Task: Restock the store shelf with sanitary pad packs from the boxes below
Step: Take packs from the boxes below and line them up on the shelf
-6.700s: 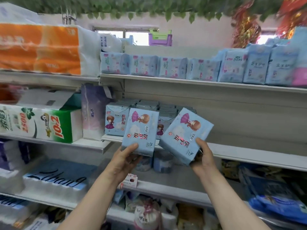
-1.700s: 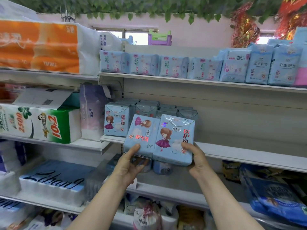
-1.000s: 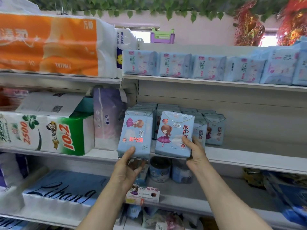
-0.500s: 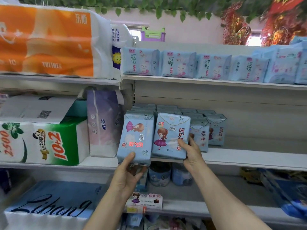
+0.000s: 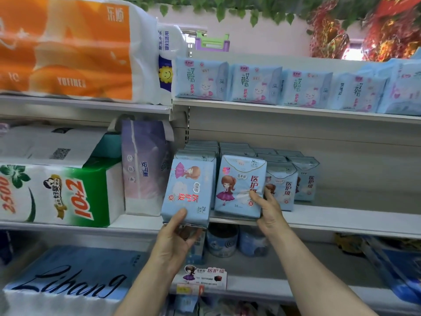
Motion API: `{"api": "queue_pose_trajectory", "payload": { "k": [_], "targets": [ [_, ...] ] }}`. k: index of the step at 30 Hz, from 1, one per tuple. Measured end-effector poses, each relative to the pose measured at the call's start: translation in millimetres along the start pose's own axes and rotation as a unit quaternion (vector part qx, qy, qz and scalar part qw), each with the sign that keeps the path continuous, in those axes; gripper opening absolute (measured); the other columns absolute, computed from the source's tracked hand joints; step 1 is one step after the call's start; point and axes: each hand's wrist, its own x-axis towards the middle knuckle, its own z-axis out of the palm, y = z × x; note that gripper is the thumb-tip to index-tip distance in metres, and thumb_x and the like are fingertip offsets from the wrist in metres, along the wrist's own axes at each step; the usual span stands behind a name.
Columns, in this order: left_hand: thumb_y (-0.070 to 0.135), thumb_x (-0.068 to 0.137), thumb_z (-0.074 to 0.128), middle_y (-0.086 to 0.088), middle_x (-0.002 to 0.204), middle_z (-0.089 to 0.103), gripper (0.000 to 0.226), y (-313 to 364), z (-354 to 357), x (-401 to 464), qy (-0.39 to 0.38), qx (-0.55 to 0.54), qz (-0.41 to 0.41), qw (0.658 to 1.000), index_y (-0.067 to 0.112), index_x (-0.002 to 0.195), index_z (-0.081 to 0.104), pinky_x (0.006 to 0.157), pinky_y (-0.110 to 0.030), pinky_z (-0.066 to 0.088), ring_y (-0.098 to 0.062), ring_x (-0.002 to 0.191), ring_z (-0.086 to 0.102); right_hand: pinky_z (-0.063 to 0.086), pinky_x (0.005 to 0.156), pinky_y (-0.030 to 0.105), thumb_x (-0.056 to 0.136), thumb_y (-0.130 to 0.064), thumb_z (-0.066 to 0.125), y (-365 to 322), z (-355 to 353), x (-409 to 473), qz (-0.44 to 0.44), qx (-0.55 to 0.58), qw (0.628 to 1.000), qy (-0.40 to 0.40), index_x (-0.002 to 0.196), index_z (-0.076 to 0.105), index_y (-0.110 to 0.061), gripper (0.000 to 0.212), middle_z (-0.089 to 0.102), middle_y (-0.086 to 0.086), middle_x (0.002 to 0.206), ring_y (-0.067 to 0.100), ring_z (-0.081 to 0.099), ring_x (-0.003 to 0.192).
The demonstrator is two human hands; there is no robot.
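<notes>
Two large tissue bundles flank the work area: an orange-and-white plastic-wrapped roll pack (image 5: pixel 68 49) on the upper shelf, a green-and-white one (image 5: pixel 57 192) below it. White metal middle shelf (image 5: pixel 341 218) carries rows of pale blue sanitary pad packs (image 5: pixel 281 185). Left hand (image 5: pixel 175 245) grips an inverted pale blue pad pack (image 5: pixel 188 190) at the shelf's front edge, fingers (image 5: pixel 191 236) curled beneath. Right hand (image 5: pixel 267 207) pinches an upright pale blue pad pack (image 5: pixel 237 179) standing on the shelf.

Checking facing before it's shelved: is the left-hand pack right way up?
Upside down: on the pack the left hand grips, the printed girl and red characters are inverted.
</notes>
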Motion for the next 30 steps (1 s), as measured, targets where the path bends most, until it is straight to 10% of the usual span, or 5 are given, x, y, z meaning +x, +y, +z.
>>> {"api": "queue_pose_trajectory", "payload": {
  "k": [4, 12, 18, 30],
  "targets": [
    [0.028, 0.021, 0.103, -0.012, 0.114, 0.073, 0.107, 0.9, -5.2, 6.2, -0.013, -0.007, -0.001, 1.000, 0.014, 0.120, 0.065, 0.081, -0.046, 0.061, -0.024, 0.095, 0.073, 0.059, 0.087, 0.046, 0.073, -0.010, 0.077, 3.3, 0.4, 5.3, -0.009, -0.019, 1.000, 0.014, 0.137, 0.057, -0.013, 0.067, 0.070, 0.012, 0.123, 0.031, 0.068, 0.110],
    [0.015, 0.074, 0.071, -0.009, 0.106, 0.075, 0.047, 0.2, -1.9, 5.0, -0.006, -0.001, -0.005, 1.000, 0.015, 0.120, 0.064, 0.083, -0.046, 0.059, -0.023, 0.092, 0.072, 0.057, 0.085, 0.031, 0.090, -0.008, 0.071, 6.8, 12.0, 11.1, -0.099, -0.138, 0.982, 0.083, 0.130, 0.065, -0.018, 0.042, 0.073, 0.000, 0.116, 0.018, 0.069, 0.104],
    [0.030, 0.025, 0.103, -0.011, 0.114, 0.074, 0.104, -0.6, -5.8, 3.7, -0.019, 0.017, 0.001, 1.000, 0.017, 0.120, 0.065, 0.088, -0.051, 0.056, -0.024, 0.096, 0.074, 0.050, 0.095, 0.033, 0.092, -0.019, 0.071, 10.7, 18.1, 6.5, -0.141, -0.279, 0.943, 0.117, 0.133, 0.063, -0.024, 0.041, 0.068, -0.006, 0.119, 0.016, 0.063, 0.109],
    [0.025, 0.031, 0.100, -0.012, 0.114, 0.073, 0.097, -0.9, -6.5, -5.8, -0.027, 0.014, -0.010, 0.999, 0.015, 0.121, 0.065, 0.087, -0.047, 0.057, -0.024, 0.094, 0.074, 0.046, 0.090, 0.030, 0.083, -0.027, 0.080, 14.2, 21.2, -10.8, -0.080, -0.320, 0.922, 0.202, 0.122, 0.064, -0.019, 0.043, 0.068, -0.001, 0.109, 0.021, 0.061, 0.101]
  ]
}}
